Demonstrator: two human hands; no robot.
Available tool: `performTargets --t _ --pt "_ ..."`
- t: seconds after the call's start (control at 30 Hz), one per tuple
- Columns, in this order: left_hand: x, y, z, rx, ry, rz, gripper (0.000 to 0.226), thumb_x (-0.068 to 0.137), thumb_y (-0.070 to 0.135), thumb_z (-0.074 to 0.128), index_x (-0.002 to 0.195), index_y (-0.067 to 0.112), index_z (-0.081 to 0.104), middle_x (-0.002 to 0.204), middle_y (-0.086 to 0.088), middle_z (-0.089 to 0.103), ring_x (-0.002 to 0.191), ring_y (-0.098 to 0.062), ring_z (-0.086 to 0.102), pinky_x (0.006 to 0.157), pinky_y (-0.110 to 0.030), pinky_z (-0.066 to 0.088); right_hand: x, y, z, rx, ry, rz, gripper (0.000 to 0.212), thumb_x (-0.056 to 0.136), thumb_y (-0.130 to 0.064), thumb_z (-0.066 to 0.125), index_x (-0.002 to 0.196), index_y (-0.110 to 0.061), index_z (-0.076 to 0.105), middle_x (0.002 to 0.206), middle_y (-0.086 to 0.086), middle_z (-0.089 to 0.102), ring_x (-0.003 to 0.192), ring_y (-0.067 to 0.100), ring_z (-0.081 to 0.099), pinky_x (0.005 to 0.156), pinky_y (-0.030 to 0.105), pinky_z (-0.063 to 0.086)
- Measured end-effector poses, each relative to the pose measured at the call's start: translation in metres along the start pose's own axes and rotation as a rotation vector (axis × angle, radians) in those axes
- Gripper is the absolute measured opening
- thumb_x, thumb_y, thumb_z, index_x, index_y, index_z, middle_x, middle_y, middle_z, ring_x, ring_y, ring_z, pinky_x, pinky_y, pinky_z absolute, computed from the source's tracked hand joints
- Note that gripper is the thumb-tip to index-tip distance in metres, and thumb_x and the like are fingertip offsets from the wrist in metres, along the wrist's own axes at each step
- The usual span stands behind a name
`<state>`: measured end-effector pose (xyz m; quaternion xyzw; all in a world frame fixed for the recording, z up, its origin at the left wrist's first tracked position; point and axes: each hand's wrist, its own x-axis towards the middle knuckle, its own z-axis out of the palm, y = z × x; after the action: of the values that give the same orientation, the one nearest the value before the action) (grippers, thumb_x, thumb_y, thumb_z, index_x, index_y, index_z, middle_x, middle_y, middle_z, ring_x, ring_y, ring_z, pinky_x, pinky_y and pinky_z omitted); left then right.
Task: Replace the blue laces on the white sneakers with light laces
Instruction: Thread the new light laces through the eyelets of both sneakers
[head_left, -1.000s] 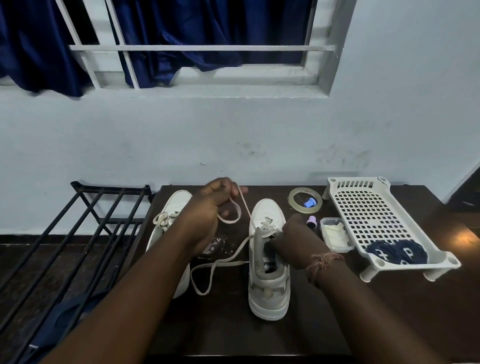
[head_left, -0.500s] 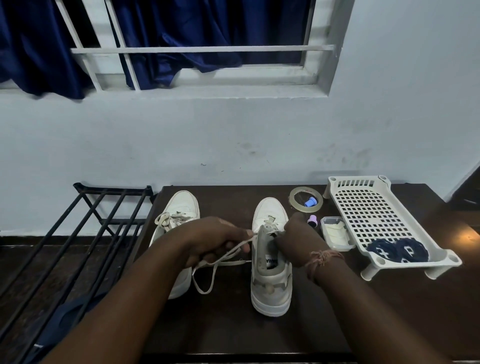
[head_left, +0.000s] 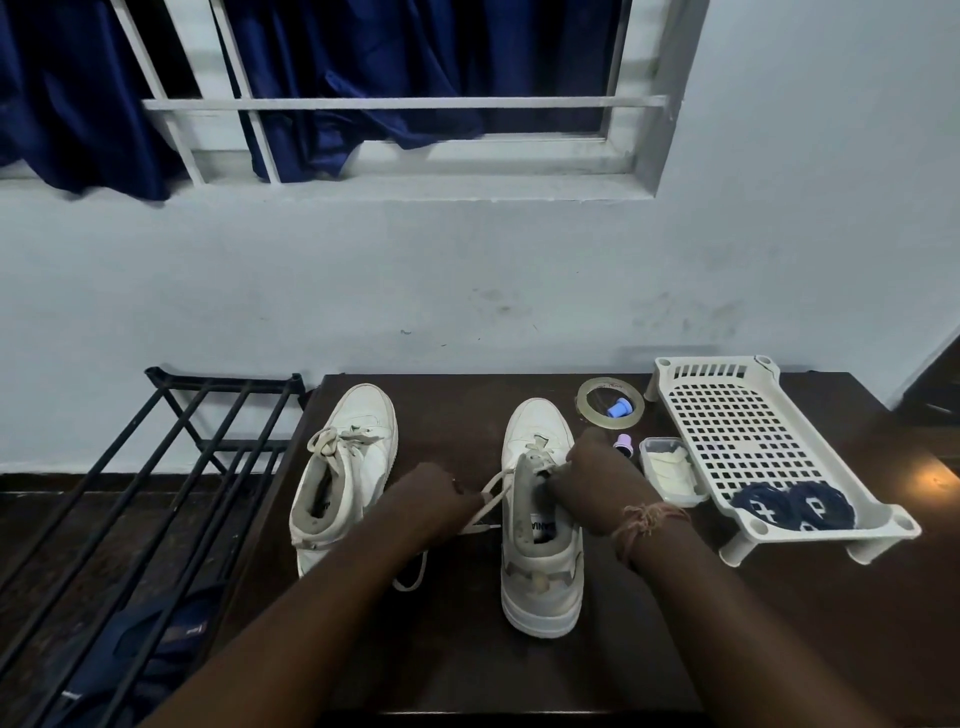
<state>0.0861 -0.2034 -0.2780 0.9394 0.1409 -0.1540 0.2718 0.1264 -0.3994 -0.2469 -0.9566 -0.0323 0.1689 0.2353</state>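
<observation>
Two white sneakers stand on a dark table (head_left: 457, 649). The left sneaker (head_left: 345, 467) carries a tied light lace. At the right sneaker (head_left: 540, 561), my left hand (head_left: 431, 499) grips a light lace (head_left: 488, 504) that runs from the shoe's left side, with a loop hanging below. My right hand (head_left: 592, 473) pinches the lacing at the tongue on the shoe's right side. Two rolled blue laces (head_left: 792, 506) lie in the white perforated tray (head_left: 727, 415).
A tape ring (head_left: 610, 410) with a blue cap inside, a small purple cap (head_left: 623, 444) and a clear box of light laces (head_left: 670, 470) sit between shoe and tray. A black metal rack (head_left: 156, 467) stands left of the table, blue cloth beneath it.
My left hand came down from a raised position to table level beside the right sneaker, drawing the light lace with it. My right hand stayed at the tongue.
</observation>
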Motion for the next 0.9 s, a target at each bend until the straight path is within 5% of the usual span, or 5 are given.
performTargets --t 0.33,0.5,0.7,0.8,0.9 --pt "-0.006 0.026 -0.021 0.022 0.058 -0.049 0.053 0.082 0.057 0.049 0.087 0.01 0.075 0.095 -0.012 0.073 0.093 -0.03 0.068 0.084 -0.034 0.053 -0.007 -0.003 -0.019 0.164 0.077 -0.079 0.028 0.083 -0.033 0.07 0.092 -0.01 0.056 0.08 -0.003 0.058 0.071 0.011 0.054 0.063 0.025 0.042" --pt "-0.026 0.046 -0.062 -0.778 0.001 0.089 0.042 0.096 0.044 0.06 0.064 0.017 0.063 0.071 -0.004 0.067 0.063 -0.018 0.058 0.07 -0.033 0.044 -0.015 -0.022 -0.031 0.428 0.169 -0.325 0.03 0.091 -0.037 0.065 0.067 -0.019 0.059 0.065 -0.007 0.06 0.06 0.004 0.055 0.064 0.024 0.043" --pt "-0.039 0.06 -0.075 -1.585 -0.288 0.14 0.028 0.103 0.024 0.049 0.114 0.006 0.067 0.097 -0.005 0.072 0.071 -0.015 0.063 0.079 -0.038 0.052 -0.027 -0.043 -0.018 0.811 -0.245 -0.403 0.046 0.105 -0.038 0.045 0.101 0.001 0.07 0.096 0.018 0.075 0.083 0.024 0.067 0.09 0.042 0.054" --pt "-0.035 0.059 -0.076 -1.808 -0.249 0.147 0.029 0.1 0.007 0.045 0.124 -0.001 0.061 0.099 -0.01 0.072 0.082 -0.02 0.07 0.078 -0.033 0.061 -0.026 -0.039 -0.022 0.913 -0.363 -0.42 0.048 0.106 -0.032 0.044 0.106 0.013 0.063 0.078 0.016 0.069 0.073 0.026 0.059 0.076 0.038 0.049" --pt "-0.027 0.051 -0.077 -1.962 -0.196 0.028 0.027 0.1 -0.002 0.043 0.122 -0.004 0.058 0.097 -0.013 0.07 0.088 -0.022 0.07 0.07 -0.029 0.062 -0.018 -0.025 -0.029 0.891 -0.296 -0.388 0.026 0.102 -0.018 0.051 0.096 -0.003 0.072 0.064 0.004 0.052 0.063 0.014 0.044 0.064 0.026 0.037"
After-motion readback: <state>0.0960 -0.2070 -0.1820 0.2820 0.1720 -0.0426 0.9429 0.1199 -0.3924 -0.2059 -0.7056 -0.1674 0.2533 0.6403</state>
